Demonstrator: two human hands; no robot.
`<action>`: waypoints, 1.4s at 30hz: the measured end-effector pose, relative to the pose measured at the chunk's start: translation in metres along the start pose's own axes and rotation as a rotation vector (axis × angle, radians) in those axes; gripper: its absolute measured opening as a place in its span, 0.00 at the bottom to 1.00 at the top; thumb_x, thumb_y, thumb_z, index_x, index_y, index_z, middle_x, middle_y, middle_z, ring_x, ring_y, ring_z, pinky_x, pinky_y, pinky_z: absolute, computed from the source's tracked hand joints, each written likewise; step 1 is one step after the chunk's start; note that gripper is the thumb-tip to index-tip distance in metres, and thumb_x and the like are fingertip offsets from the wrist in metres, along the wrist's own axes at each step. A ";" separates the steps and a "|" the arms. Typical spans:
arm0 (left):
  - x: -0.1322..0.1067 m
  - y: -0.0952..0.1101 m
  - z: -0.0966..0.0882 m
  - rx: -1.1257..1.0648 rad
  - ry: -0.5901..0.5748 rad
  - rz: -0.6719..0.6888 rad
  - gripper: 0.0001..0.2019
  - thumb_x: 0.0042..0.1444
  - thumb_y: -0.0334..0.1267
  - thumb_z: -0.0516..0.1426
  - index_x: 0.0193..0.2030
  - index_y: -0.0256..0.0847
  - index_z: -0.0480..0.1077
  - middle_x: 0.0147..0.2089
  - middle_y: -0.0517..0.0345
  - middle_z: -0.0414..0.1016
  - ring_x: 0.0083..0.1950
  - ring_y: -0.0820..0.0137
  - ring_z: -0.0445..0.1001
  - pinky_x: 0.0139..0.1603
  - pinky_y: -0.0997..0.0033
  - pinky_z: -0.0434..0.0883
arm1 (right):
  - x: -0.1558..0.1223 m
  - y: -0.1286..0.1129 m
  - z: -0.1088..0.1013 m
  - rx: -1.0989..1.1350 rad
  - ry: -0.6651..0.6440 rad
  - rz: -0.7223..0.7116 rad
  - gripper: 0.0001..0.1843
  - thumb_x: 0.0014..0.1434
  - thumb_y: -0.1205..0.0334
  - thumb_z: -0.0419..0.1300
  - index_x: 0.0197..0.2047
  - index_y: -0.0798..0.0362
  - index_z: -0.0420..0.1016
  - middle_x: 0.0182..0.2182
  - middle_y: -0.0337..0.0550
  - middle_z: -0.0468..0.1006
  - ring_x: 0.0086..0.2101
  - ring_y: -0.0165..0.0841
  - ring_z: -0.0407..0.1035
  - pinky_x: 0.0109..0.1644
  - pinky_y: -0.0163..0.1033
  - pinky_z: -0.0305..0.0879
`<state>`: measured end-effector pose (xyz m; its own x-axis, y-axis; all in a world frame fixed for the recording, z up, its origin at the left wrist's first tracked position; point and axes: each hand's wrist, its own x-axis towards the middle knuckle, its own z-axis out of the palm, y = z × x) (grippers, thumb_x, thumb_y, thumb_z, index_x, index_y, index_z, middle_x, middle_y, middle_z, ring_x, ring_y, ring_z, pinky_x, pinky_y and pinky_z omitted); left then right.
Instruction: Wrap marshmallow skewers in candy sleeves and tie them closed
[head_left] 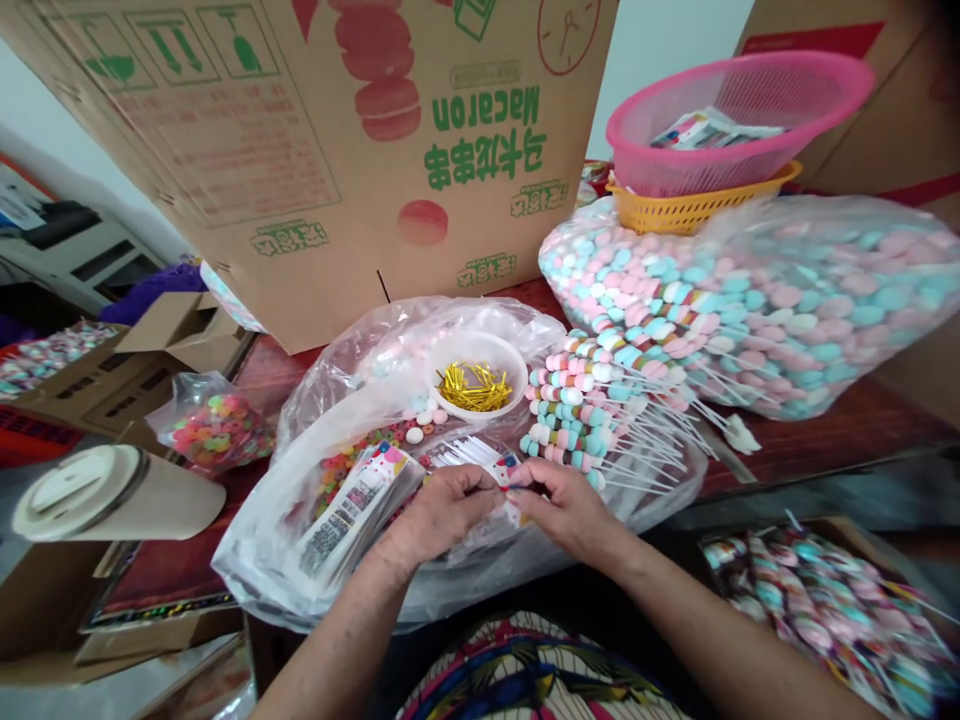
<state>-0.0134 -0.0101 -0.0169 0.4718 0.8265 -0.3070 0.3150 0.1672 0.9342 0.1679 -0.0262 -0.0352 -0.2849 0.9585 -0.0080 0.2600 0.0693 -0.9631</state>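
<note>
My left hand (457, 505) and my right hand (562, 505) are close together over the plastic-covered table, thumbs and forefingers pinched. Between their fingertips shows the edge of a small printed plastic bag (511, 470); the fingers cover most of it. Left of my left hand lies a stack of printed plastic bags (360, 520). White sticks (461, 452) lie just beyond the fingers. A white bowl (480, 345) farther back holds gold twist ties (474, 387). To the right of my right hand, marshmallow skewers (577, 410) are piled with their white sticks pointing right.
A large cardboard box (322, 180) stands behind. At back right, a big bag of marshmallows (825, 290) carries a yellow basket (690, 207) and pink basket (742, 90). Left are a lidded cup (165, 497) and bagged gummy rings (217, 430). Wrapped skewers (825, 610) fill a box lower right.
</note>
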 end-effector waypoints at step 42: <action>0.007 -0.014 -0.030 0.721 0.292 0.672 0.19 0.67 0.43 0.42 0.32 0.40 0.70 0.32 0.56 0.75 0.36 0.70 0.71 0.42 0.67 0.66 | -0.030 0.008 -0.118 -1.157 0.331 -0.803 0.16 0.57 0.76 0.54 0.47 0.56 0.71 0.35 0.49 0.77 0.36 0.37 0.71 0.41 0.41 0.68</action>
<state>-0.0390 0.0097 -0.0273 0.5451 0.7447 0.3852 0.5244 -0.6613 0.5364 0.2876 -0.0221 -0.0109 -0.5292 0.5617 0.6359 0.7676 0.6363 0.0768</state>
